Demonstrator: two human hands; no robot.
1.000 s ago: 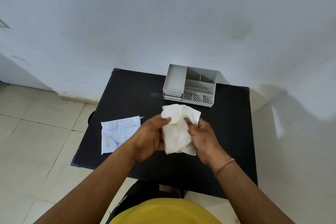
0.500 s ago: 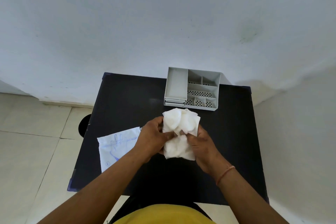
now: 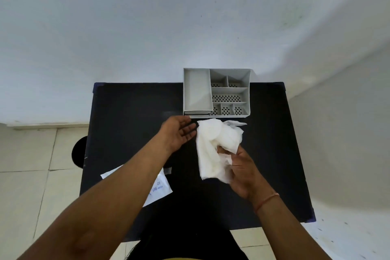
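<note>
A crumpled white cloth-like bundle (image 3: pixel 213 148) hangs over the middle of the black table (image 3: pixel 130 116). My right hand (image 3: pixel 242 173) grips its lower right part, thumb and fingers curled into the folds. My left hand (image 3: pixel 179 133) is just left of the bundle, palm turned up and fingers straight, its fingertips close to the bundle's upper edge and holding nothing. A grey desk organiser (image 3: pixel 217 92) with several compartments and perforated floors stands just beyond the hands.
A flat white printed packet (image 3: pixel 160 190) lies on the table's left front, partly under my left forearm. A white wall rises behind and to the right of the table. Tiled floor and a dark round object (image 3: pixel 79 152) are at the left.
My left hand has let go of the bundle and moved up and left, opening flat. The right hand alone holds the bundle, which has unfolded and hangs longer. The camera tilted.
</note>
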